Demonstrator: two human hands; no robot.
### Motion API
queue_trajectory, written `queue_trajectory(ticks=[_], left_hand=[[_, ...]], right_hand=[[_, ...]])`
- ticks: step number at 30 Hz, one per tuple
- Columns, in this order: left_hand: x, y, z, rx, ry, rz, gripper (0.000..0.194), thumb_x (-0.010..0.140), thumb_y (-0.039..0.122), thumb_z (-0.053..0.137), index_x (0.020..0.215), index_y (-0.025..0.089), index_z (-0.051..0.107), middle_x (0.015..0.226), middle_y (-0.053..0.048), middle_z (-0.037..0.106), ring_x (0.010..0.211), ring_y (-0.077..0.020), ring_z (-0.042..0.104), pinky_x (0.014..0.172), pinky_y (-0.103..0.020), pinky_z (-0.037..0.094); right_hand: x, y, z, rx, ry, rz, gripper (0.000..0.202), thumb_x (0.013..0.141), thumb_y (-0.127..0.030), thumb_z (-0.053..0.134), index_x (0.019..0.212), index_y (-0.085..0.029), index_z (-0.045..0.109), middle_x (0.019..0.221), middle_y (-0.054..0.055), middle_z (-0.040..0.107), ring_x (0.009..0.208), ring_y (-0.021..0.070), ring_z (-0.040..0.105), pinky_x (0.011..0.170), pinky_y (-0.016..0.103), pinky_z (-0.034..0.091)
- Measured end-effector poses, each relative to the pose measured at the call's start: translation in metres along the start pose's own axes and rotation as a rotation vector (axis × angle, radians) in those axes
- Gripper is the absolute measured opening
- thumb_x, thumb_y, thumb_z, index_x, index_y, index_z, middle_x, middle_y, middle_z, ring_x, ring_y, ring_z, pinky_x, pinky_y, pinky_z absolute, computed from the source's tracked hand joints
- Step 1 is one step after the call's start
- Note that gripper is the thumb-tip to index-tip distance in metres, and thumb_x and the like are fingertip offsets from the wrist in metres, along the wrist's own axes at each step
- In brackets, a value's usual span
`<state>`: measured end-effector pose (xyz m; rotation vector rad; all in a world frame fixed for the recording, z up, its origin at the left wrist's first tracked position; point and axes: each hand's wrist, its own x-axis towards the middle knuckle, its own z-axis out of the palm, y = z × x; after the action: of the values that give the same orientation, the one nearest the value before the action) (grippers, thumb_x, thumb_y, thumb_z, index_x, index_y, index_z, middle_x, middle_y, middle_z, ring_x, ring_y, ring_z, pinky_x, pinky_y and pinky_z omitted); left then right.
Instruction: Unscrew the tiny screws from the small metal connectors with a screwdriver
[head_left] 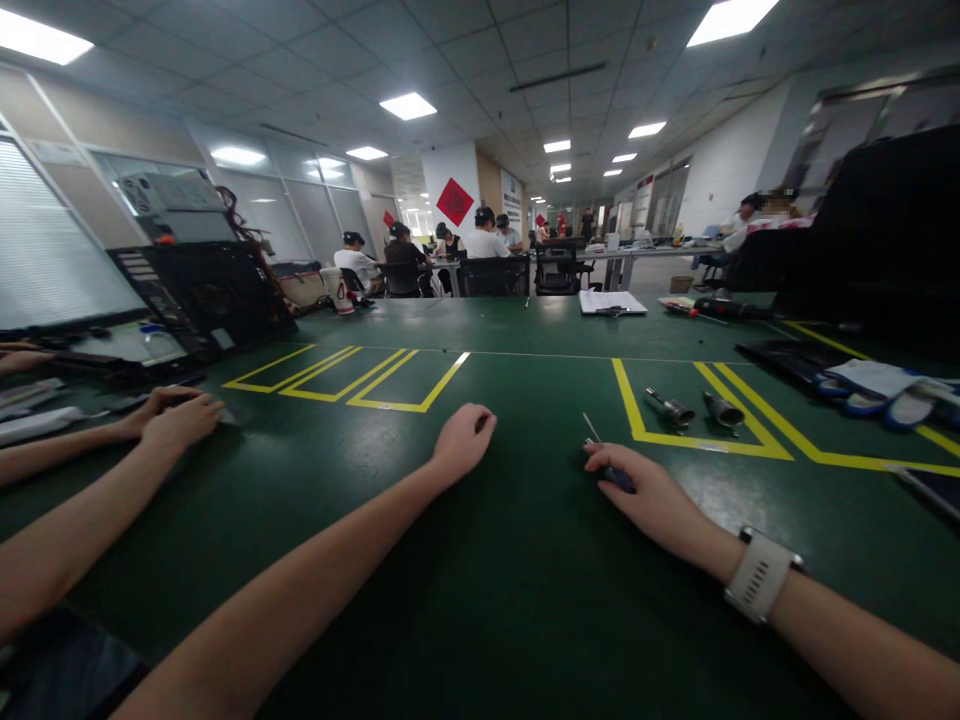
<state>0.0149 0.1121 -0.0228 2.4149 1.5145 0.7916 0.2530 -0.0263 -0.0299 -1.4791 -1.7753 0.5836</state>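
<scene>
My left hand [463,440] rests curled on the green table [480,600], just right of the yellow-taped boxes; its fingers are closed and whatever may be inside is hidden. Further right, my right hand [637,490], with a pale watch band at the wrist, is closed around a small screwdriver [616,479]. The dark handle lies under the fingers and the thin shaft points up and away. Beyond that hand, two metal cylindrical parts [670,409] [723,409] lie inside a yellow-taped box.
At the left, another person's hands [180,415] rest near a dark frame [217,300]. Blue-and-white gloves [889,390] lie on the right, beside a black tray [795,362]. A clipboard [611,303] and a power tool [731,308] are at the far edge.
</scene>
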Motion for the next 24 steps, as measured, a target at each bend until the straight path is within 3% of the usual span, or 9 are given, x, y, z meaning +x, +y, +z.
queue_trajectory(ticks=[4,11,15,19,22,24], left_hand=[[-0.027,0.033,0.004,-0.171,-0.033,0.126,0.017,0.084,0.026,0.044,0.086,0.017,0.059,0.085,-0.004,0.059,0.076,-0.0151,0.054,0.067,-0.026,0.044],[-0.046,0.045,0.006,-0.397,-0.059,-0.012,0.010,0.081,0.021,0.046,0.085,0.017,0.054,0.086,-0.004,0.060,0.077,-0.0156,0.057,0.070,-0.029,0.046],[-0.051,0.048,0.008,-0.485,-0.055,-0.054,0.014,0.083,0.022,0.045,0.094,0.017,0.052,0.091,-0.005,0.060,0.081,-0.0165,0.058,0.072,-0.030,0.047],[-0.057,0.054,0.002,-0.473,-0.066,-0.047,0.020,0.086,0.027,0.042,0.100,0.017,0.052,0.098,-0.007,0.059,0.085,-0.0174,0.058,0.074,-0.032,0.047],[-0.064,0.063,-0.010,-0.372,-0.199,0.101,0.025,0.087,0.033,0.042,0.102,0.019,0.055,0.102,-0.008,0.057,0.088,-0.0182,0.056,0.076,-0.032,0.046],[-0.069,0.070,-0.017,-0.273,-0.344,0.222,0.028,0.082,0.038,0.050,0.102,0.020,0.058,0.103,-0.008,0.057,0.088,-0.0199,0.056,0.074,-0.033,0.046]], right_hand=[[0.005,-0.027,0.030,0.034,-0.037,-0.072,0.024,0.075,-0.007,0.048,0.089,-0.022,0.061,0.119,0.006,0.058,0.116,0.0211,0.051,0.101,0.045,0.036],[0.012,-0.055,0.062,0.090,-0.033,-0.137,0.031,0.072,0.001,0.046,0.087,-0.021,0.063,0.100,0.005,0.062,0.097,0.0202,0.057,0.088,0.039,0.044],[0.011,-0.059,0.059,0.212,-0.059,-0.129,0.027,0.072,-0.004,0.052,0.090,-0.021,0.063,0.099,0.004,0.062,0.099,0.0201,0.056,0.091,0.039,0.042],[0.008,-0.058,0.044,0.425,-0.058,0.003,0.032,0.073,-0.013,0.059,0.104,-0.023,0.058,0.114,0.004,0.059,0.104,0.0188,0.056,0.094,0.039,0.041],[0.005,-0.056,0.031,0.644,0.035,0.098,0.035,0.075,-0.023,0.060,0.109,-0.024,0.053,0.119,0.006,0.059,0.110,0.0192,0.055,0.091,0.037,0.044],[0.002,-0.054,0.022,0.728,0.131,0.134,0.028,0.078,-0.032,0.058,0.104,-0.022,0.055,0.105,0.007,0.065,0.099,0.0191,0.060,0.086,0.036,0.047]])
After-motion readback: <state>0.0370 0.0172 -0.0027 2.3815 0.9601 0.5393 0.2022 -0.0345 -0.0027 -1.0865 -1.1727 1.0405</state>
